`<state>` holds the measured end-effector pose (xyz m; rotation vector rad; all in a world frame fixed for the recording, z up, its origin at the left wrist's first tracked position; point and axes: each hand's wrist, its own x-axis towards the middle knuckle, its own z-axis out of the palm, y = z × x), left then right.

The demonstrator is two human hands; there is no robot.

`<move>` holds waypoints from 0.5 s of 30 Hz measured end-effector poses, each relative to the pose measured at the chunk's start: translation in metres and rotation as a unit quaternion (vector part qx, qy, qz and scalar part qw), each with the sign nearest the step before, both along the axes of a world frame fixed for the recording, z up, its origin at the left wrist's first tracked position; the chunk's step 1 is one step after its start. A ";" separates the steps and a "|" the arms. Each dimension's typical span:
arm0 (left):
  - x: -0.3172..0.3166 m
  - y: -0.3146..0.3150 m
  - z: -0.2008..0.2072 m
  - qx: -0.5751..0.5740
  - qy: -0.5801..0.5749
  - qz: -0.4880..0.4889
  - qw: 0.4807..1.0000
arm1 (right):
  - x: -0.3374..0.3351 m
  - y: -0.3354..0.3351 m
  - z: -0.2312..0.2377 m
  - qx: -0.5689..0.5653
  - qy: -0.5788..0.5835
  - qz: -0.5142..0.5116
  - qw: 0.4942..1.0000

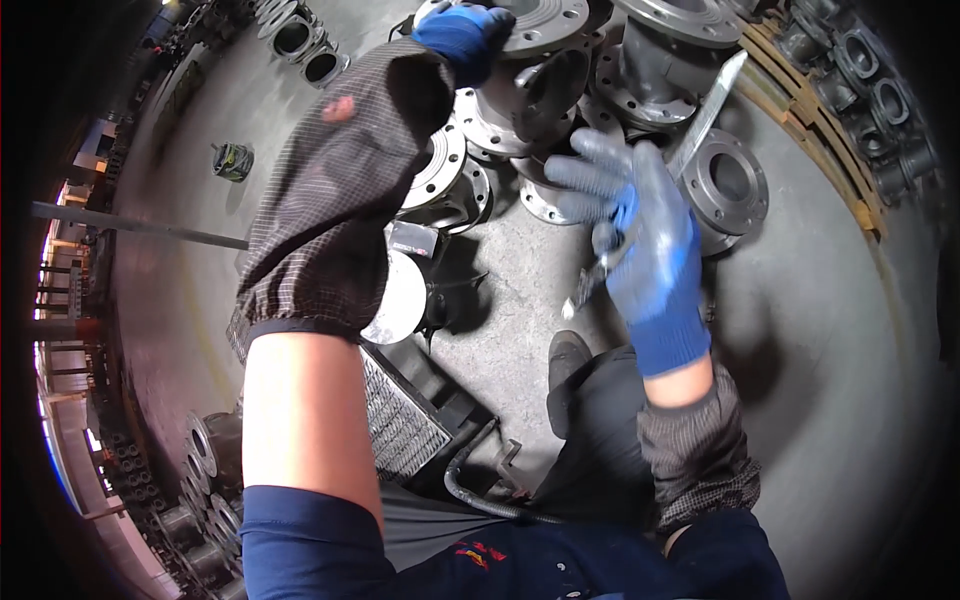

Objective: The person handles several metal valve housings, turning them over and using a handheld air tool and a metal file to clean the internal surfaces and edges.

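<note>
My left hand (462,38), in a blue glove, reaches to the top of the view. Its fingers are bent over the edge of a grey flanged pipe fitting (545,30) with bolt holes round its rim. My right hand (650,235), in a grey and blue glove, is a little blurred, its fingers pointing up and left. A long flat metal file-like tool (712,110) passes behind that hand; its pale blade sticks out at the upper right and a white-tipped end at the lower left. The exact grip is hidden. Another flanged fitting (670,60) stands just beyond.
More flanged fittings (722,185) stand around my hands. A white round disc (398,300) and a grey slatted box (400,415) with a hose are near my left forearm. A curved yellow-brown beam (800,105) edges the right side. A small pail (232,160) stands on the left floor.
</note>
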<state>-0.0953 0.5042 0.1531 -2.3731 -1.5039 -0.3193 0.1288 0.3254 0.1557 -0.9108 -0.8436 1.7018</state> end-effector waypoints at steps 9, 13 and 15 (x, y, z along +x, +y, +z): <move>0.061 -0.082 -0.008 -0.072 -0.082 0.109 0.988 | -0.042 0.129 -0.109 0.004 -0.026 -0.261 0.965; 0.050 -0.106 0.013 -0.110 -0.127 0.010 0.986 | -0.035 0.145 -0.099 0.005 0.110 -0.165 0.980; 0.018 -0.112 0.024 -0.204 -0.479 -0.053 0.852 | -0.042 0.129 -0.091 -0.013 0.085 -0.183 0.979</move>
